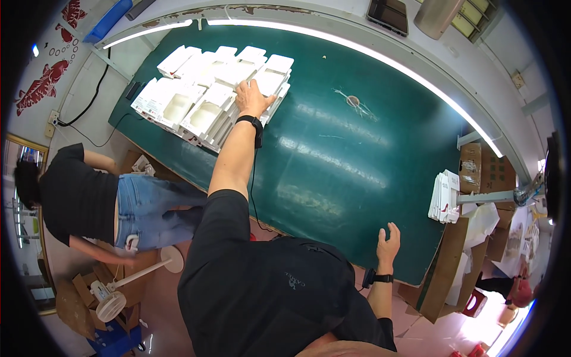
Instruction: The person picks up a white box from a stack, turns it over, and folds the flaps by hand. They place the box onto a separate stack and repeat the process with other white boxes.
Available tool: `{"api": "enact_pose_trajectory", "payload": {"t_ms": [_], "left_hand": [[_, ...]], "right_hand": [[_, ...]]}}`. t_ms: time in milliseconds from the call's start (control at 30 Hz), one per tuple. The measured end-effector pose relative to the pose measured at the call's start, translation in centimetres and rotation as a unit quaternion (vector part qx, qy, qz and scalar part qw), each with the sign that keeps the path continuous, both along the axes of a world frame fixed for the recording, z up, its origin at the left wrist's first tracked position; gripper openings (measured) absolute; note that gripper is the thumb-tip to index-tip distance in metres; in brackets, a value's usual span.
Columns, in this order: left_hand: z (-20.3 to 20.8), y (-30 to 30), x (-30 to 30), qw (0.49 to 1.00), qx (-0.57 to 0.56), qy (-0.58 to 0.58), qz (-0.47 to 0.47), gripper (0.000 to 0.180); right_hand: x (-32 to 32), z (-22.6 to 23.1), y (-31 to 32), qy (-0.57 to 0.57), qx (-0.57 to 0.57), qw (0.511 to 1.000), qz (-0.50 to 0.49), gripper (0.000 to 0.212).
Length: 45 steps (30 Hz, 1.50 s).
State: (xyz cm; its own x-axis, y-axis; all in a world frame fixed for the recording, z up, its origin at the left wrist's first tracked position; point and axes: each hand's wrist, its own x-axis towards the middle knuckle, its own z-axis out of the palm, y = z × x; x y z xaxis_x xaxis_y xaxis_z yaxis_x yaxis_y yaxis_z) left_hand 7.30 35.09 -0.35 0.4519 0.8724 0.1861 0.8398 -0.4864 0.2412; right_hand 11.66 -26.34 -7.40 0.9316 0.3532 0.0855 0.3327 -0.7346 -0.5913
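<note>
**Reaching over the white trays [208,113] with the left hand [254,100], leaving the right hand [388,243] unoccupied**

At far left, beside the green table [357,202], notice a co-worker [80,193] in a black top and blue jeans, bent forward, with a white fan [111,306] just below.

Toward the table's left end, find the white trays piled close together in several stacks, many with pale recesses facing up, some overlapping and sitting askew. At the right side of that group, see the left hand laid from above, arm stretched out, fingers spread, thumb pointing off to the right, apparently touching an upper tray. Cannot tell whether gripping or merely resting, with the fingertips partly hidden. Judge the step in hand as handling or straightening the stacks, with nothing visibly raised. For the next move, probably needing a sure hold and light pressure, so as not to topple neighbouring stacks.

Near the table's front edge, see the right hand, palm turned inward, fingers loosely parted, holding nothing visible. Well apart from the trays, so of use there only after a reach across.

At the right end, note flat white cartons [445,196] bunched together, near a brown cardboard box [443,279].
</note>
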Motion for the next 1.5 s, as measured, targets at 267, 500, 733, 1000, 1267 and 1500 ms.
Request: {"api": "enact_pose_trajectory", "payload": {"t_ms": [267, 500, 733, 1000, 1267, 1500], "left_hand": [[-1.0, -0.6, -1.5, 0.997, 0.033, -0.059, -0.046, 0.083], [-0.9, -7.7, -4.8, 0.968, 0.057, -0.218, -0.11, 0.082], [3.0, -22.5, -7.7, 0.922, 0.022, -0.325, -0.208, 0.081], [3.7, -30.2, -9.6, 0.919, -0.032, -0.291, -0.264, 0.089], [2.6, -29.8, -10.0, 0.67, -0.502, -0.51, -0.197, 0.068], [3.7, -29.8, -9.1, 0.488, -0.659, -0.554, -0.142, 0.046]], "right_hand": [[1.0, 1.5, 3.3, -0.005, 0.017, 0.997, 0.077, 0.033], [2.5, 4.2, 7.9, 0.074, 0.113, 0.981, 0.137, 0.033], [1.9, 8.1, 16.7, 0.369, 0.347, 0.843, 0.181, 0.047], [-1.8, 10.6, 20.6, 0.436, 0.438, 0.766, 0.176, 0.063], [-0.1, 12.5, 18.1, 0.404, 0.406, 0.785, 0.236, 0.057], [-0.9, 12.8, 17.4, 0.379, 0.401, 0.791, 0.265, 0.06]]}}
